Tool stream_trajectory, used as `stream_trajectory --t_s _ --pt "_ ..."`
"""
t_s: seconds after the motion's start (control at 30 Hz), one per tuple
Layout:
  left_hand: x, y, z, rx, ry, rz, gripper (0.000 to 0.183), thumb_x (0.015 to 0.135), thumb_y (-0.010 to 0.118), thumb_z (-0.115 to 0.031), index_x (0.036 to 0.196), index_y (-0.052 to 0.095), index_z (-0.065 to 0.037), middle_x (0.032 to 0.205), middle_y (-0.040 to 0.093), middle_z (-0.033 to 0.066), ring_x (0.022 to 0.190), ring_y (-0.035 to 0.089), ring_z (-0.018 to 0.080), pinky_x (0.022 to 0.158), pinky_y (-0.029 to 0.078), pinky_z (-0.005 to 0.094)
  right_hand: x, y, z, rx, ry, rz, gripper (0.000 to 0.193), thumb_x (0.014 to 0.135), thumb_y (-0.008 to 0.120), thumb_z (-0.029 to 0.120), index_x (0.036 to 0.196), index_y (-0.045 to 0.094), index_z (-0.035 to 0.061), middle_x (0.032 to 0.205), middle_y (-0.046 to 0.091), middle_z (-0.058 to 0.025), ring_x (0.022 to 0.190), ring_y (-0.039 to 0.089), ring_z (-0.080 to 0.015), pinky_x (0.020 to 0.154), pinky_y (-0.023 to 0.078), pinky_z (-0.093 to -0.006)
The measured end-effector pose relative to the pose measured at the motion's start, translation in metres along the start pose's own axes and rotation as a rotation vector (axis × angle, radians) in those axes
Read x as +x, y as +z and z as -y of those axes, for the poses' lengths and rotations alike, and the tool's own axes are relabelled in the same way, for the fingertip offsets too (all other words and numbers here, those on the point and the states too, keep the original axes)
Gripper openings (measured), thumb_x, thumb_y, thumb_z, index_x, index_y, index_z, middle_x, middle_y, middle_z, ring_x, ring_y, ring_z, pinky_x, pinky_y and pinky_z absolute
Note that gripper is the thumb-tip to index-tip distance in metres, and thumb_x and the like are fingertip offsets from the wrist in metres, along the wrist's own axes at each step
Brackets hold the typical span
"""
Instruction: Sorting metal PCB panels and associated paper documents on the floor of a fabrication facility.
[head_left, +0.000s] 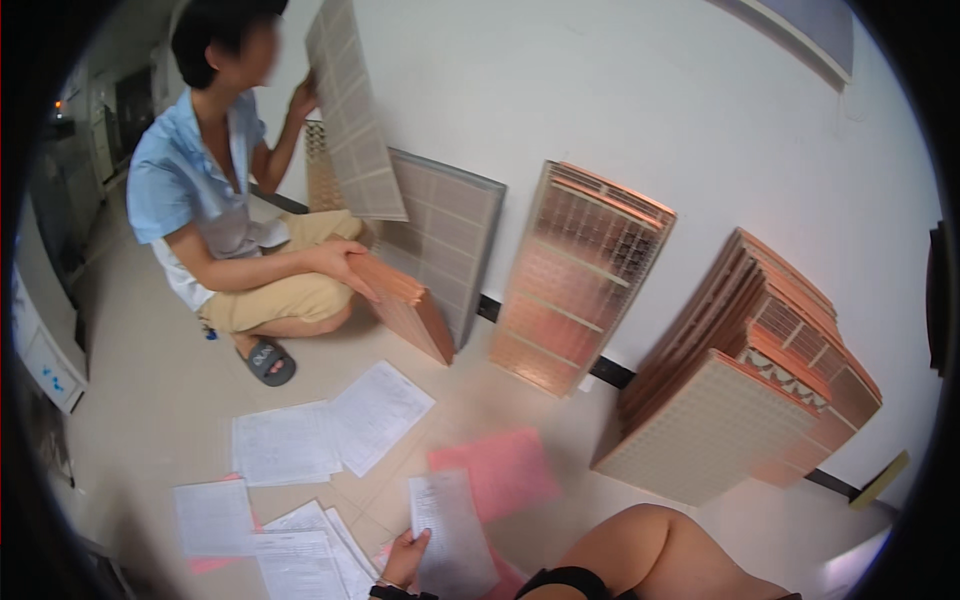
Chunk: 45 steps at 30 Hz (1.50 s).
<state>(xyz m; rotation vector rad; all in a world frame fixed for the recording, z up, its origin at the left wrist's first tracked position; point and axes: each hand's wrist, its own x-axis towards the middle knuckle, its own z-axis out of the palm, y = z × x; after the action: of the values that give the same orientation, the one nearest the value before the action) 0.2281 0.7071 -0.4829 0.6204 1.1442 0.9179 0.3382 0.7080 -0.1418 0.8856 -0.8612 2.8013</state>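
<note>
My left hand [403, 562] is at the bottom edge, with a dark band on its wrist. It grips a white printed sheet [452, 532] by its left edge, thumb on top. My right hand is out of the picture. My bent knee [640, 545] rises just right of the sheet. A pink sheet [497, 470] lies on the floor beyond the held paper. More white printed sheets [325, 428] are spread over the tiled floor to the left.
Another person squats at the left, one hand on a copper-coloured panel stack [405, 305], the other raising a grey gridded panel [352, 115]. More panel stacks [580, 275] [745, 370] lean on the white wall. A white cabinet [40, 350] stands far left.
</note>
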Motion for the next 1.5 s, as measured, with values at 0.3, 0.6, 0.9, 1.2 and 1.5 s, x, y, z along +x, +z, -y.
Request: stream_trajectory --t_s 0.3,0.6,0.9,1.2,1.5 --pt "-0.011 0.006 -0.010 0.048 0.020 -0.019 0.028 0.090 0.051 -0.019 0.110 0.057 0.001 0.095 0.061 0.0013 0.085 0.053 0.0092 0.077 0.043 0.0239 0.007 0.026 0.024 -0.305 0.338 -0.287 0.048 0.094 0.038 0.032 0.107 0.054 -0.0109 0.106 0.057 -0.0221 0.097 0.055 -0.0311 0.083 0.042 -0.0392" --pt "-0.007 -0.001 -0.009 0.050 -0.023 0.003 0.028 0.091 0.050 -0.019 0.110 0.057 0.000 0.093 0.061 0.0017 0.082 0.054 0.0099 0.075 0.044 0.0254 0.037 0.047 0.034 -0.165 -0.092 -0.423 0.074 0.089 0.034 0.053 0.125 0.038 -0.0115 0.127 0.042 -0.0270 0.124 0.036 -0.0330 0.102 0.029 -0.0425" --pt "-0.007 -0.002 -0.008 0.010 0.020 0.018 0.029 0.091 0.051 -0.021 0.108 0.057 0.002 0.096 0.060 0.0016 0.086 0.052 0.0094 0.079 0.042 0.0252 0.054 0.018 -0.007 -0.510 -0.716 -0.208 0.064 0.094 0.027 0.043 0.094 0.061 -0.0109 0.094 0.060 -0.0311 0.096 0.058 -0.0395 0.091 0.041 -0.0446" --pt "-0.012 -0.007 -0.008 -0.031 0.067 0.008 0.028 0.091 0.050 -0.021 0.106 0.058 0.001 0.092 0.062 0.0022 0.080 0.055 0.0096 0.074 0.044 0.0251 0.062 0.002 -0.009 -0.662 -0.689 -0.119 0.062 0.095 0.021 0.042 0.089 0.065 -0.0017 0.087 0.063 -0.0278 0.083 0.061 -0.0312 0.081 0.041 -0.0349" --pt "-0.018 -0.009 -0.011 0.011 0.075 -0.020 0.028 0.091 0.050 -0.021 0.107 0.057 0.001 0.094 0.062 0.0024 0.083 0.054 0.0095 0.075 0.043 0.0247 0.071 0.001 -0.018 -0.596 -0.663 -0.180 0.060 0.096 0.020 0.040 0.088 0.065 0.0006 0.083 0.065 -0.0218 0.076 0.060 -0.0210 0.070 0.034 -0.0278"
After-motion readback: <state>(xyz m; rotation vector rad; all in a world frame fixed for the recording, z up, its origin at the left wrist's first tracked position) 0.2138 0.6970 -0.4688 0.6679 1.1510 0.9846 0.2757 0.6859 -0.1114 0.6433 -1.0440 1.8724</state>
